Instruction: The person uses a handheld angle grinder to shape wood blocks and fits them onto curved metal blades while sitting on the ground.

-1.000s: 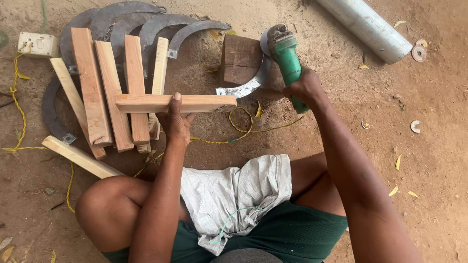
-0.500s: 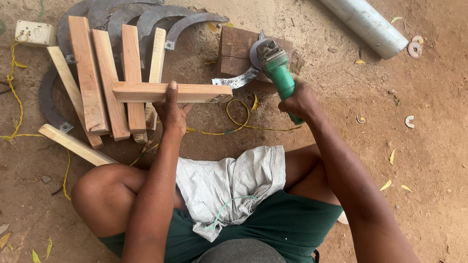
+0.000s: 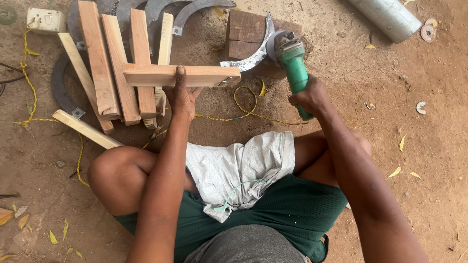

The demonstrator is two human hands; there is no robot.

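On dirt, one grinder [image 3: 292, 63], five handles [image 3: 117, 63]

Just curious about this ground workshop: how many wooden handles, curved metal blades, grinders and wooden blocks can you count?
Wooden handles: 7, counting the handle gripped by the left hand
Curved metal blades: about 6, including the blade fixed to that handle; some overlap
Green angle grinder, in the right hand: 1
Wooden block: 1
Total: about 15
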